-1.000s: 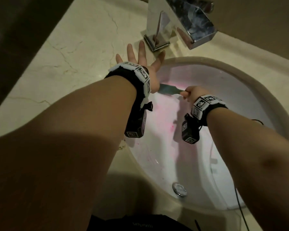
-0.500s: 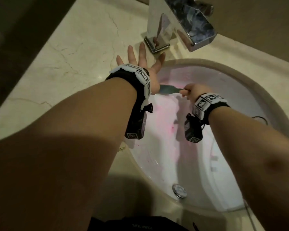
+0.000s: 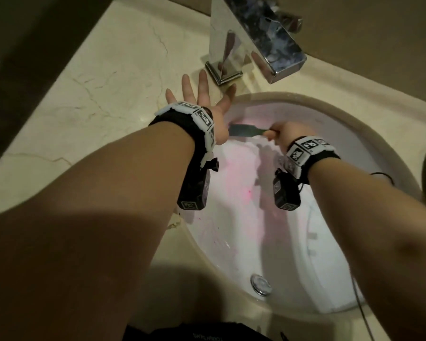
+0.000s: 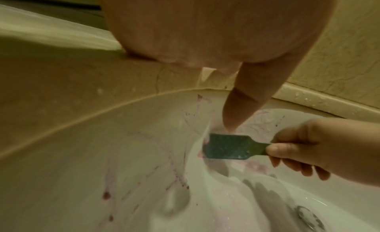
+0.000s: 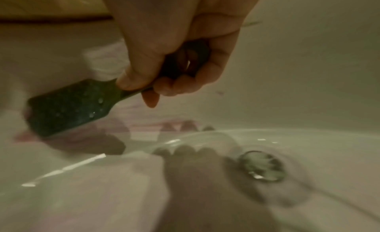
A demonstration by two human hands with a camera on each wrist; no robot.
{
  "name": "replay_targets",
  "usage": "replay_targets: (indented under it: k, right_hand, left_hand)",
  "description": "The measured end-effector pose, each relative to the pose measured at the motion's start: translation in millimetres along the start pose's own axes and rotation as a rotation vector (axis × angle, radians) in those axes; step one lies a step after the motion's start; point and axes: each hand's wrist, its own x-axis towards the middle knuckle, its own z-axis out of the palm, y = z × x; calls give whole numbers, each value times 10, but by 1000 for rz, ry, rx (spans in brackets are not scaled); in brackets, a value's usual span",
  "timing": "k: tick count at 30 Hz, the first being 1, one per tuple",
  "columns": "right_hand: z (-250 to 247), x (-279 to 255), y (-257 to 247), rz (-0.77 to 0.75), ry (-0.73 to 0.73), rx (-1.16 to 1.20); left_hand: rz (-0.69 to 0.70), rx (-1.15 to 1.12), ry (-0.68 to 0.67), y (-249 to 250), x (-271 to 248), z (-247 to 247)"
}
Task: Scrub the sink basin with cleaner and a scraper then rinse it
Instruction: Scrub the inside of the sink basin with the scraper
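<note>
Right fingers [image 5: 164, 87] wrapped round the handle of the scraper [image 4: 230, 148], thumb pressed along its neck, presumably to bear the flat blade hard against the porcelain. Right hand [image 3: 289, 135] low inside the sink basin [image 3: 236, 254], at about 12 o'clock of the bowl, blade pointing toward 9 o'clock and lying against the far-left wall, wet with droplets. Left fingers [image 3: 202, 87] spread wide and straight, holding nothing; left hand [image 3: 207, 102] planted flat on the desk [image 3: 103, 77] at the rim near 11 o'clock, likely as a brace while leaning in, thumb hanging over the edge just above the blade. Pink film of cleaner [image 3: 234, 178] smeared down the middle of the bowl, with darker reddish streaks and specks [image 4: 107, 195] on the left wall, so scrubbing looks unfinished and rinsing not yet begun. Drain plug [image 3: 261, 284] at 6 o'clock, well apart from the blade. Chrome faucet [image 3: 251, 38] at 12 o'clock, spout overhanging the rim; no water seen running. In the way: the left thumb close over the blade's path, and the spout above the working hand.
</note>
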Motion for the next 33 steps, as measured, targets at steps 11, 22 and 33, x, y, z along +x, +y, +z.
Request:
replay_targets:
  k: [11,22,33]
  right_hand:
    - [-256,-73,444,131,40,-64]
    - [-196,-66,-29,-67,85,26]
    - [-309,-85,-176,-96,121,-31]
  left_hand:
    - [-12,23,4,14,-4,4]
    - [-12,-21,-51,20,-15,-56]
    - [9,-14,-35,10,-36,-69]
